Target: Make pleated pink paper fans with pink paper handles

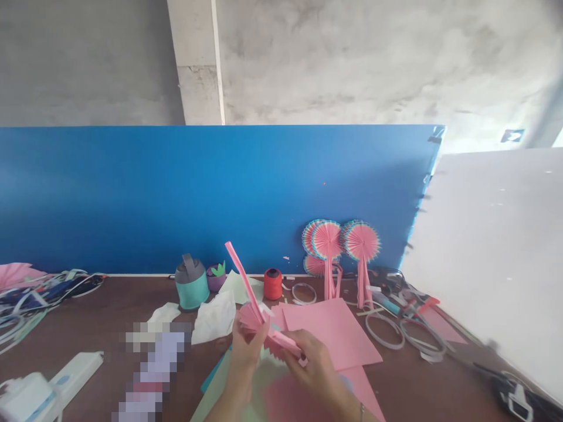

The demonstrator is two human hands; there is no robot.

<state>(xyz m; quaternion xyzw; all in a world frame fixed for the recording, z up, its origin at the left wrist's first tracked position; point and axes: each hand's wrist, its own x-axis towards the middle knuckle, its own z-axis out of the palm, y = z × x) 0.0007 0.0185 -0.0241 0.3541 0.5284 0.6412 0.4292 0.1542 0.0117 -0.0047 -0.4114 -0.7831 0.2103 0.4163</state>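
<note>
Between my two hands is a pink folded paper fan [248, 319], its pleats partly spread and a long narrow strip of it pointing up and to the left. My left hand [250, 343] grips the pleated part near the base of that strip. Lower down, my right hand [308, 357] pinches another folded pink strip, which slants down to the right. The fingers hide part of the pleats. Under both hands lie pink paper sheets [336, 331] and a pale green sheet [220, 381].
Finished pink round fans [363, 243] lean on the blue partition [220, 193]. Nearby stand a red thread spool [272, 285] and a teal-grey flask [192, 284]. Coiled clear tubing [385, 329] lies at right. A white power strip [73, 378] is at left, beside a blurred patch.
</note>
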